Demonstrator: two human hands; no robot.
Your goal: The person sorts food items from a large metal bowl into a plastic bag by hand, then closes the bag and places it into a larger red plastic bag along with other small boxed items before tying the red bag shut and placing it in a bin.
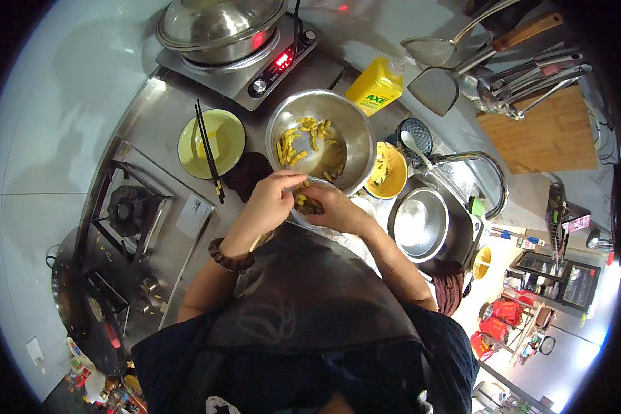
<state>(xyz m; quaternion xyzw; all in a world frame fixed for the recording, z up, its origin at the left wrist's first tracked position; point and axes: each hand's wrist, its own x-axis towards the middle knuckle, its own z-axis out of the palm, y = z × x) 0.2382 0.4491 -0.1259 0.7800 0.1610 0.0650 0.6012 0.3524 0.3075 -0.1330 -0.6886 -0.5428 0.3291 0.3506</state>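
A large stainless steel bowl (359, 116) holds several yellow-green, finger-shaped food pieces (287, 145), some in a little liquid. At its near rim, close to my body, a smaller bowl (302, 221) contains more such pieces (306, 206), darker in part. My left hand (270, 199) reaches over the smaller bowl's left side, index finger stretched along the top. From the right, my right hand (339, 208) dips its fingers among the pieces. The fingertips of both hands nearly meet, and whether either pinches a piece is hidden. A dark scrunchie (230, 256) circles my left wrist.
Black chopsticks (207, 150) lie across a pale green bowl (186, 147) on the left. Beyond stands a lit induction cooker (246, 85) bearing a lidded pot (222, 31). On the right are a yellow AXE bottle (375, 85), a yellow bowl (401, 168) and a sink (458, 235).
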